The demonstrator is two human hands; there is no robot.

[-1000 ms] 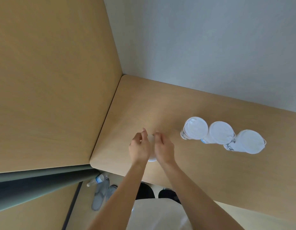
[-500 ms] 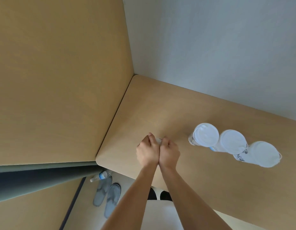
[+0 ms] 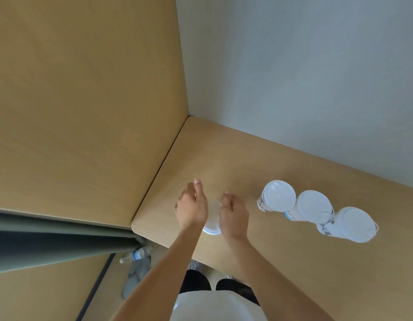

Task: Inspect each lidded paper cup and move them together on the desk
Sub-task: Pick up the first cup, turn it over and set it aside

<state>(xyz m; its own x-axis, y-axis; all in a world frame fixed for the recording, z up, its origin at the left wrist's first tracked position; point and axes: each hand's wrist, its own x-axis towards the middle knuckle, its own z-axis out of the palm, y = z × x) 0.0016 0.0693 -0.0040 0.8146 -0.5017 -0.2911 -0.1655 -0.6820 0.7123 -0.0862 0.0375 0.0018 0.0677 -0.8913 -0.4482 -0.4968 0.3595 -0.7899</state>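
Note:
A white lidded paper cup (image 3: 213,220) stands on the wooden desk (image 3: 282,262) near its front left corner. My left hand (image 3: 192,207) and my right hand (image 3: 234,214) press against its left and right sides, so only a strip of the lid shows between them. The left fingers reach forward past the cup and the right fingers are curled. To the right, apart from my hands, three more lidded paper cups stand touching in a diagonal row: the nearest to my hands (image 3: 278,195), the middle one (image 3: 314,206), and the far right one (image 3: 352,224), which has dark print.
A tall wooden panel (image 3: 85,100) bounds the desk on the left and a grey wall (image 3: 305,66) runs behind it. Below the desk's front edge are a plastic water bottle (image 3: 136,254) and grey slippers (image 3: 136,276) on the floor.
My hands, closed together over the cup half a second ago, have parted to its sides, so the lid shows between them. The camera view shifted a little.

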